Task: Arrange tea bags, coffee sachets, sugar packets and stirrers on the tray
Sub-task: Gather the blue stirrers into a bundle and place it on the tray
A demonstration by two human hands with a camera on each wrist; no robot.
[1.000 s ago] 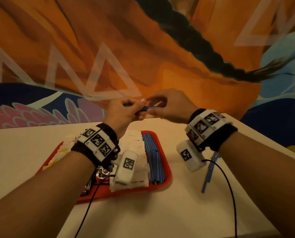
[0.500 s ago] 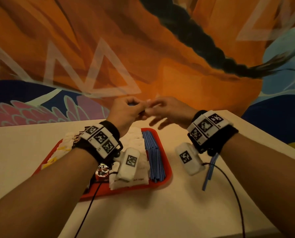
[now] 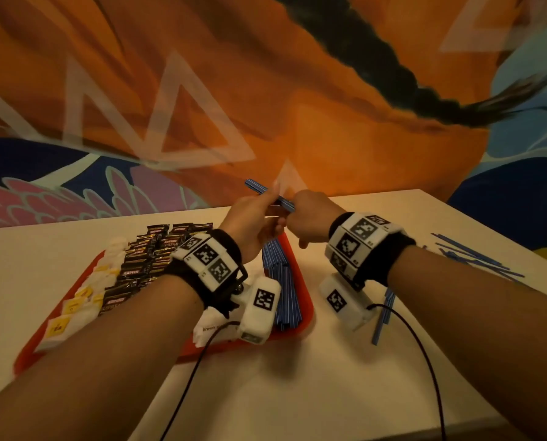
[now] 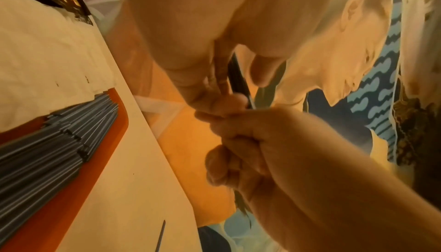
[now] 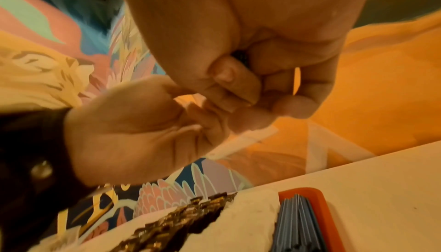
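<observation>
Head view: both my hands are pinching blue stirrers (image 3: 267, 195) above the tray (image 3: 307, 308).
Left hand (image 3: 253, 218) and right hand (image 3: 310, 218) are curling tight; squaring ends before laying beside the stirrer row (image 3: 284, 294).

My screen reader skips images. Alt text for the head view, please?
Both hands, left hand and right hand, hold blue stirrers above a red tray of packets on a table. More stirrers lie loose at right.

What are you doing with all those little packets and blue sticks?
A person is filling a red tray with drink supplies. Both hands, left hand and right hand, hold a blue stirrer above the tray. More loose stirrers wait on the table.
</observation>
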